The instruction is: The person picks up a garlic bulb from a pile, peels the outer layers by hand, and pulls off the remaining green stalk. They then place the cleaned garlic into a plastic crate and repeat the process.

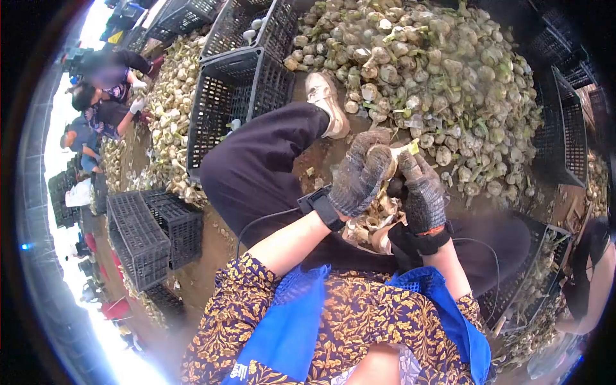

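Handling step: left hand [362, 174] grips 1 garlic bulb [391, 168], right hand [424, 199] curls at its stem [405, 149], grip unclear; next move likely needs steady left fingers.

Pale garlic bulb [391, 165], greenish stem [409, 148]

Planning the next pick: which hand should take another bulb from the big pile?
Right, I'd judge: the right hand is closer to the big pile, while the left hand grips the garlic from the far side.
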A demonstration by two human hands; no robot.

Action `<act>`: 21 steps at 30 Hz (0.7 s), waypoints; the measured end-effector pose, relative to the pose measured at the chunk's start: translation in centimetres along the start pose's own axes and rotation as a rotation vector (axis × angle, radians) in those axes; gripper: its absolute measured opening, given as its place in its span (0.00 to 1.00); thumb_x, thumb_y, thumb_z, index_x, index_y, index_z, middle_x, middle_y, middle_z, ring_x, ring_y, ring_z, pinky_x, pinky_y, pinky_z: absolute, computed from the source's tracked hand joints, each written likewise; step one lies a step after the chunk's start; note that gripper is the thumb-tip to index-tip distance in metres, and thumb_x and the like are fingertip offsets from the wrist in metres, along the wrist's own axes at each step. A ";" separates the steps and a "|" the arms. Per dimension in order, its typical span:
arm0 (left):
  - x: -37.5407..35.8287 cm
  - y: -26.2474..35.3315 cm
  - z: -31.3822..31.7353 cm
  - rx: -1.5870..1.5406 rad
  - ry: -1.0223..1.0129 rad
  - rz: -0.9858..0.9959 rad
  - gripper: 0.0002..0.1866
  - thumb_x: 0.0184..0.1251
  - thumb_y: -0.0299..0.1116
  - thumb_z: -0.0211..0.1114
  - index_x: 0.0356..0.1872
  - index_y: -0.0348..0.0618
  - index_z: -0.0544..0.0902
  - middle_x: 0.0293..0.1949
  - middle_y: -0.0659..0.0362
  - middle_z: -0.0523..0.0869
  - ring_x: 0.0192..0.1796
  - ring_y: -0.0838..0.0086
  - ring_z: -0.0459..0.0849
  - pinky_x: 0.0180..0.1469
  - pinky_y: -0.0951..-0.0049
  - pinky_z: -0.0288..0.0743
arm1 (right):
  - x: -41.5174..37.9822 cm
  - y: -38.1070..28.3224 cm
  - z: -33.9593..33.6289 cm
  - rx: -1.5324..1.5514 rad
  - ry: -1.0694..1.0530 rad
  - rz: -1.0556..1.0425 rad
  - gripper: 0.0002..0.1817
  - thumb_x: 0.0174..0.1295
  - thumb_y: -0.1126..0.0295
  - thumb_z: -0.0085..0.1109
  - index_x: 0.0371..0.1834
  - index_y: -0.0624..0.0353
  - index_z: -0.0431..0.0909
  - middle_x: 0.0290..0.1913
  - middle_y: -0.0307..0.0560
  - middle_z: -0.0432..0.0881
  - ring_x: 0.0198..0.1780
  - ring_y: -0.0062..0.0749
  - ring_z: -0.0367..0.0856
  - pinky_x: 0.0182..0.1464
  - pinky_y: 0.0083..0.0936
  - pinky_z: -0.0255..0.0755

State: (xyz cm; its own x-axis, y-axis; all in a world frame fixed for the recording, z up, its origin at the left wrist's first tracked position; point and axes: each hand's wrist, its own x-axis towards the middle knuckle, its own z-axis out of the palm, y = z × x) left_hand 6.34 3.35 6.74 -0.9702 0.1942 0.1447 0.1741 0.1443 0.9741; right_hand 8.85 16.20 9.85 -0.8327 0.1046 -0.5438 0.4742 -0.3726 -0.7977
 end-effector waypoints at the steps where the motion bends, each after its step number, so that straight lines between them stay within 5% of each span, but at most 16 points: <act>1: -0.1 0.4 -0.1 0.083 -0.021 0.049 0.18 0.70 0.42 0.48 0.51 0.37 0.70 0.49 0.54 0.73 0.52 0.71 0.71 0.56 0.68 0.65 | -0.2 -0.3 0.3 -0.023 0.032 -0.003 0.11 0.61 0.61 0.54 0.35 0.58 0.75 0.24 0.32 0.71 0.22 0.14 0.67 0.23 0.13 0.61; 12: -1.6 1.0 1.1 -0.018 -0.048 -0.084 0.19 0.70 0.44 0.48 0.50 0.38 0.70 0.46 0.54 0.75 0.49 0.72 0.72 0.54 0.70 0.66 | -1.5 0.3 -2.3 0.014 -0.124 -0.066 0.12 0.63 0.65 0.52 0.43 0.61 0.75 0.33 0.35 0.77 0.30 0.15 0.73 0.31 0.14 0.68; 15: -1.5 0.4 1.4 -0.001 -0.014 -0.106 0.16 0.67 0.38 0.54 0.50 0.40 0.71 0.40 0.57 0.77 0.42 0.76 0.74 0.48 0.74 0.69 | -1.0 0.5 -3.1 -0.144 -0.112 -0.158 0.13 0.64 0.65 0.51 0.43 0.62 0.75 0.33 0.36 0.78 0.31 0.15 0.74 0.32 0.15 0.69; 18: -1.2 0.3 1.5 -0.107 0.011 -0.122 0.13 0.68 0.35 0.52 0.50 0.41 0.72 0.39 0.58 0.77 0.42 0.77 0.74 0.48 0.75 0.69 | -0.9 0.8 -3.7 -0.285 -0.156 -0.184 0.15 0.62 0.67 0.51 0.47 0.67 0.74 0.36 0.45 0.81 0.35 0.25 0.78 0.36 0.24 0.73; 20: -1.1 -0.6 1.3 0.343 -0.039 0.188 0.11 0.69 0.32 0.50 0.49 0.40 0.72 0.41 0.59 0.76 0.44 0.79 0.73 0.49 0.76 0.68 | -0.4 1.7 -3.7 -0.374 -0.100 -0.333 0.13 0.62 0.68 0.50 0.43 0.67 0.75 0.32 0.50 0.81 0.33 0.29 0.79 0.36 0.27 0.72; 21: -1.3 -1.2 1.4 0.345 -0.042 0.185 0.11 0.69 0.32 0.50 0.49 0.40 0.72 0.41 0.59 0.76 0.44 0.79 0.73 0.49 0.76 0.68 | -0.4 1.9 -3.8 -0.371 -0.100 -0.329 0.13 0.62 0.68 0.50 0.43 0.67 0.75 0.32 0.50 0.81 0.33 0.29 0.79 0.36 0.27 0.72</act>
State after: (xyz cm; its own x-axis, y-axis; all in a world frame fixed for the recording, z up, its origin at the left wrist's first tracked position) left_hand 7.63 4.31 5.17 -0.9107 0.2860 0.2980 0.3986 0.4197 0.8154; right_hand 11.17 18.98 7.59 -0.9698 0.0659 -0.2348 0.2366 0.0200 -0.9714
